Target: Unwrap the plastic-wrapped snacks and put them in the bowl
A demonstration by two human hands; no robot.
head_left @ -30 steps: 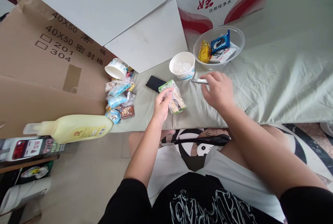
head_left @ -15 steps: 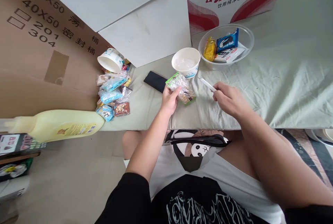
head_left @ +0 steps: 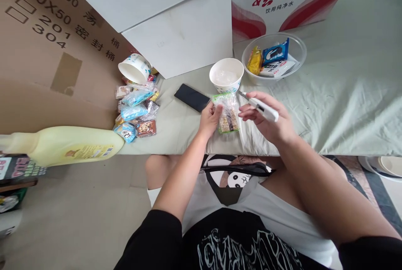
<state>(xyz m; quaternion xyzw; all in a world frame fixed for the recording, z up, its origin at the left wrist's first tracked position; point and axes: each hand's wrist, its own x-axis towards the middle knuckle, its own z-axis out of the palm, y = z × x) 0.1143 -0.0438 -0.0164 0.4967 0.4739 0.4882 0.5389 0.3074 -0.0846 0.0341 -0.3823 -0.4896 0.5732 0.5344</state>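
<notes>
My left hand (head_left: 211, 120) grips the left side of a clear snack packet with green edges (head_left: 230, 118), held above the cloth. In my right hand (head_left: 270, 120) is a white utility knife (head_left: 264, 109), its tip pointing left toward the packet's upper right corner. The knife and the packet look slightly apart. Just behind the packet stands a white paper bowl (head_left: 226, 75) with clear plastic inside. A black phone (head_left: 192, 97) lies flat to the left of the packet, close to my left hand.
A clear plastic bowl (head_left: 300, 61) holds wrapped snacks at the back right. Wrapped snacks (head_left: 134, 112) and a tipped paper bowl (head_left: 134, 69) lie left, beside a yellow bottle (head_left: 78, 145). White boxes (head_left: 185, 31) and a brown carton (head_left: 40, 90) stand behind and left.
The packet has turned more upright and moved slightly right with my left hand. My right hand has rotated, its fingers have spread somewhat, and more of the knife's handle shows.
</notes>
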